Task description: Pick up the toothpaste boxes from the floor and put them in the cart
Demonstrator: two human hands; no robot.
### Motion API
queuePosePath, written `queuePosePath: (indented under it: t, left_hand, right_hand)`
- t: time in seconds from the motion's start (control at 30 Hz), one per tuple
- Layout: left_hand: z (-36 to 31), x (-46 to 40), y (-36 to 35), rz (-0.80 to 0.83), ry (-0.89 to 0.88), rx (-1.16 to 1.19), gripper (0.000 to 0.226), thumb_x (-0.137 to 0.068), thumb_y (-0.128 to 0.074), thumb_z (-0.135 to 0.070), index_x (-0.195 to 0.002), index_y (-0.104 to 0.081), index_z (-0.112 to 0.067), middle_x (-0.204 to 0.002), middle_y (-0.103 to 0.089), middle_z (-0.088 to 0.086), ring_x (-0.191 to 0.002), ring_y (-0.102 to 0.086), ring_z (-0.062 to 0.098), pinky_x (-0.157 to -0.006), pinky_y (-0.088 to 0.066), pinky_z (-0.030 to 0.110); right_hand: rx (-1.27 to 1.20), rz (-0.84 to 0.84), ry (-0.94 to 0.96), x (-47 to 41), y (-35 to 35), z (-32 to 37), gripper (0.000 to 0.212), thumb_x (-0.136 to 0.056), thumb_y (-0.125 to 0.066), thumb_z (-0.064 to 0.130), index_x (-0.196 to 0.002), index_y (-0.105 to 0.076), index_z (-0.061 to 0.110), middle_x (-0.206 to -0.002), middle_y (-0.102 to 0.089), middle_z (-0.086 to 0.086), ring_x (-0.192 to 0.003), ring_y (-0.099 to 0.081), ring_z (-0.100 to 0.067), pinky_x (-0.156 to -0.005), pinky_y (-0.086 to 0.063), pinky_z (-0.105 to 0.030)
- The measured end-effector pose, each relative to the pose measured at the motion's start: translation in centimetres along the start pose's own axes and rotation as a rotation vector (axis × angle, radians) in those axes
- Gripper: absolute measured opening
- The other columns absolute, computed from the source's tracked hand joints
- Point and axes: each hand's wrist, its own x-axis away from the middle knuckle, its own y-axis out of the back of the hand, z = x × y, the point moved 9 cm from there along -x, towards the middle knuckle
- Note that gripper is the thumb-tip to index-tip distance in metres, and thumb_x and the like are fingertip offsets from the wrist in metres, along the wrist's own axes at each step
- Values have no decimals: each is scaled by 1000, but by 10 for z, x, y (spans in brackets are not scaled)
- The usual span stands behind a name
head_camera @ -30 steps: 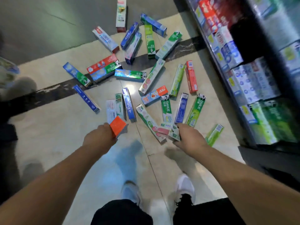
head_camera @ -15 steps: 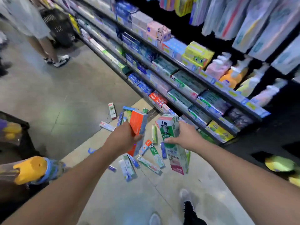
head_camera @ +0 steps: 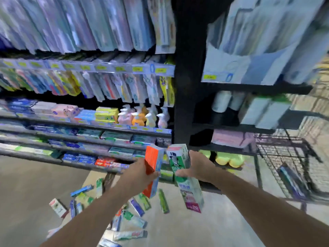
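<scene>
Toothpaste boxes [head_camera: 124, 218] lie scattered on the floor [head_camera: 222, 225] under the person's forearms, most of them blurred. Above them both hands are raised side by side, each closed around boxes held upright: the left hand [head_camera: 138, 175] grips an orange box [head_camera: 152, 162], its fingers wrapped round the front edge, and the right hand [head_camera: 197, 167] holds a green and white box [head_camera: 185, 177] whose lower end hangs below the palm. The 2 held boxes stand just beside each other. Farther right stands a wire cart [head_camera: 288, 168] with a blurred box inside. Beyond the hands, store shelves [head_camera: 85, 129] carry packaged goods.
</scene>
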Motion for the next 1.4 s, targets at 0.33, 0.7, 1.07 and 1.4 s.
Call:
queuePosePath:
  t: [0.33,0.7,1.07,1.4]
  left_hand:
    - [-332,-29,-174,242,-403,-51,61,-71,-54,-72,-106,-55,-21,-101,-65,-1,-92,-63,21,-78,-52,36]
    - [-598,-44,-303,456,-578,39,64,-74,-51,-78,-112,-58,-26,-105,-68,-7,-90,-66,14,-83,-56,39]
    - [-729,-166,-379,597,-527,127,49,-90,-61,-53,-128,-56,-23,-115,-67,-4,-93,-65,15,-81,-54,32]
    - [-761,-258,-517,708,-285,175,44,-89,-68,-43,-121,-57,-15,-111,-68,-1,-91,-65,15,-81,-56,33]
  right_hand:
    - [-192,-301,-415,166,189,-297,37,-69,-85,44,-91,-63,24,-87,-70,6,-73,-62,-6,-57,-47,-20]
    - [-399,-553,-608,268,331,-493,23,-70,-86,30,-81,-66,27,-83,-73,4,-75,-69,-10,-66,-59,-29]
    - [-416,-669,-696,191,441,-612,37,-72,-83,36,-100,-64,21,-88,-69,5,-80,-67,-15,-71,-58,-33]
    - [-437,-566,-850,101,437,-771,45,-76,-81,34,-105,-55,12,-90,-66,-2,-73,-64,-12,-51,-47,-20]
